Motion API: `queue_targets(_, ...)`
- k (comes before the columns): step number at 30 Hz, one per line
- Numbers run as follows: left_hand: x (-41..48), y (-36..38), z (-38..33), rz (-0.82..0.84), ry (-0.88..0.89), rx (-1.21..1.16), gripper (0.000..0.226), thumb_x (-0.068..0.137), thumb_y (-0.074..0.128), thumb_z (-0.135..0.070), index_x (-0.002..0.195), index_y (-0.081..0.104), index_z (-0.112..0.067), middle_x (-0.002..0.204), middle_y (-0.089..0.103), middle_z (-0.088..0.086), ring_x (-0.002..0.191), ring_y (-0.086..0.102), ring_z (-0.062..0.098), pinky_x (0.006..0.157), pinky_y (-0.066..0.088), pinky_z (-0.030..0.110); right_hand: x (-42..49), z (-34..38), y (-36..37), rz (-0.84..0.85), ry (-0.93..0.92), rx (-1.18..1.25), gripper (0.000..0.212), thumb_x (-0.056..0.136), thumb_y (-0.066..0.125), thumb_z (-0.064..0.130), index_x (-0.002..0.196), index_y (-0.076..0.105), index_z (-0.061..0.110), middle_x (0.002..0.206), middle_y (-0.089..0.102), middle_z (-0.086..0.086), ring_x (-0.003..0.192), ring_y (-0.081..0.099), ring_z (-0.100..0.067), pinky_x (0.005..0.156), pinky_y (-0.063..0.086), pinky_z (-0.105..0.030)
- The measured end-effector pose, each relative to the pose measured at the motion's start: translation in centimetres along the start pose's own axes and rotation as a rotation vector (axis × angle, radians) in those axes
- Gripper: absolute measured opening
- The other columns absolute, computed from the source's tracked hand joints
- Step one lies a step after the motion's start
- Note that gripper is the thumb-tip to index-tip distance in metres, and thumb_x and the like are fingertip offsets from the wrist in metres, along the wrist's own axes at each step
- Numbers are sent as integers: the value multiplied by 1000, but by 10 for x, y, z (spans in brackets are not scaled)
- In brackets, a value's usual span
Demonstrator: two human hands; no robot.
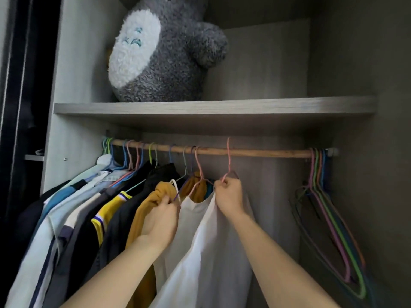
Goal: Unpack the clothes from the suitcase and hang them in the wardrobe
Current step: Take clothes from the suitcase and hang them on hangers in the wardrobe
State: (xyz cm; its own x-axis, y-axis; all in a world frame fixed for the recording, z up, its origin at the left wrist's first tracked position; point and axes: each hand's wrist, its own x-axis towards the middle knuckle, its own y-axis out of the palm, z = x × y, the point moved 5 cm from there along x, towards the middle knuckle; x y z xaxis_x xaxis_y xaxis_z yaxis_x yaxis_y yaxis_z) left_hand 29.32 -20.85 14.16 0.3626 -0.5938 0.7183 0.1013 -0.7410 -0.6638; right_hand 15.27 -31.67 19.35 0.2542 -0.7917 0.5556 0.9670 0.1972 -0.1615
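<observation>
- On the left part of the grey wooden shelf (pixel 222 107): one grey and white plush toy (pixel 155 52), above all the rest.
- Left half of the thin wooden rail (pixel 266 152): a packed row of hung clothes (pixel 89 207), hooks too crowded for an exact count.
- Last in that row: one mustard-yellow garment (pixel 144 218), shoulder gripped by the left hand (pixel 163 218), fingers curled, seemingly to hold it aside.
- Just right of it: one white cloth garment (pixel 200 241), hanging straight down below both hands.
- Right hand (pixel 229 194), the nearer one to the hook: pinching the neck of one pink wire hanger (pixel 228 161), long axis upright, hook tip just above the rail, directly above the fist. Over the rail or only in front of it: cannot tell.
- Probably needed next: a small lift and drop onto the bare middle of the rail.
- Right end of the rail: a bunch of empty coloured wire hangers (pixel 329 207), at least five, well apart from the hands.
</observation>
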Motion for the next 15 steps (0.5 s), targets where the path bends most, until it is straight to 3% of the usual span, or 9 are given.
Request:
queue_targets(2,-1,4,8,30,-12,-56,27,103,38,-33,87,59,-27,94,62,-4,84,57,12,73,38,22,13,-8,14,44,33,-35,24,93,54,12,70,57,12,70,56,-4,72,55,-21,66,44,-29)
queue_targets(4,-2,7,15,82,-19,-76,34,103,37,-36,79,60,-27,75,59,-8,69,55,8,62,38,25,19,-17,26,95,45,-69,26,91,54,10,65,55,13,66,55,-4,70,53,-22,72,45,-34)
queue_targets(6,1,6,18,31,20,-47,36,101,40,-38,70,56,-29,64,51,-11,62,54,9,59,34,26,19,-24,36,142,25,-103,24,90,53,8,67,56,11,65,54,-3,70,52,-22,67,41,-29)
queue_targets(10,8,7,20,40,53,29,42,100,43,-37,58,44,-29,59,47,-9,62,51,13,62,30,27,22,-20,42,151,-33,-193,18,90,53,12,73,60,10,73,58,-7,76,57,-28,67,40,-28)
queue_targets(15,8,6,16,64,44,40,42,100,44,-37,60,49,-26,58,50,-7,60,53,12,58,31,27,15,-14,45,170,-120,-444,16,96,51,18,83,60,15,76,52,1,79,55,-23,65,34,-22)
